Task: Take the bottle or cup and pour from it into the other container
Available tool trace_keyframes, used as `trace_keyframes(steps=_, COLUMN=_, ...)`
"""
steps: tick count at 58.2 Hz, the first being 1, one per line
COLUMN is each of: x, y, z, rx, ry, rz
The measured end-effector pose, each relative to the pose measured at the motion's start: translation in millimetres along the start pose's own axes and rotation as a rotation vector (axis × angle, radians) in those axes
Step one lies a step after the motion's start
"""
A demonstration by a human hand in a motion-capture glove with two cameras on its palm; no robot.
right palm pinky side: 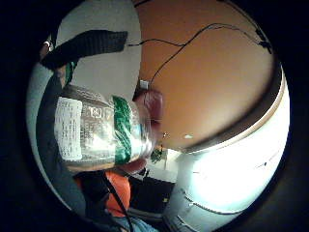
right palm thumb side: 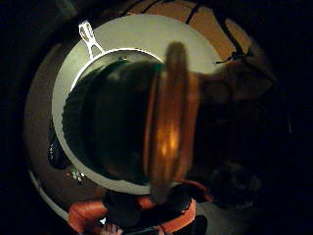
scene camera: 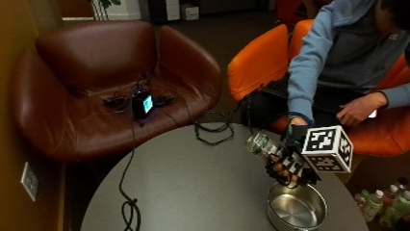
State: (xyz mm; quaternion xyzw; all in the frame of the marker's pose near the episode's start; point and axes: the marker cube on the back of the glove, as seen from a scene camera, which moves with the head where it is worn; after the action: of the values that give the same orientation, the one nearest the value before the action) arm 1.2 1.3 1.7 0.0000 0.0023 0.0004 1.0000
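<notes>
A clear plastic bottle (scene camera: 261, 144) with a green-banded label is being gripped around its body by the gloved right hand (scene camera: 291, 161), the fingers curled round it, at the right of centre in the outside view. The bottle is being held tilted, its neck end angled toward the upper left of that frame, above the round grey table (scene camera: 192, 187). A steel saucepan (scene camera: 297, 210) is standing on the table at the lower right, just below the hand.

A spill is being risked: the bottle's mouth appears to be pointing away from the pan rather than over it, so liquid could be sent onto the table unless the bottle is swung over the bowl first. The pan is also sitting near the table's edge and could be nudged.

Whether a cap is being worn cannot be told, nor how full the bottle is. In the thumb-side view much is being blocked by a dark, blurred shape close to the palm, and the pan's handle (right palm thumb side: 89, 36) alone is standing out.
</notes>
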Motion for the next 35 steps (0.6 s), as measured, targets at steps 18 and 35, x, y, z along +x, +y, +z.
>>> trace_keyframes(steps=18, x=18, y=16, z=26, rx=0.016, ry=-0.144, rz=0.009)
trace_keyframes(steps=35, x=35, y=26, z=80, rx=0.081, ry=-0.72, rz=0.069)
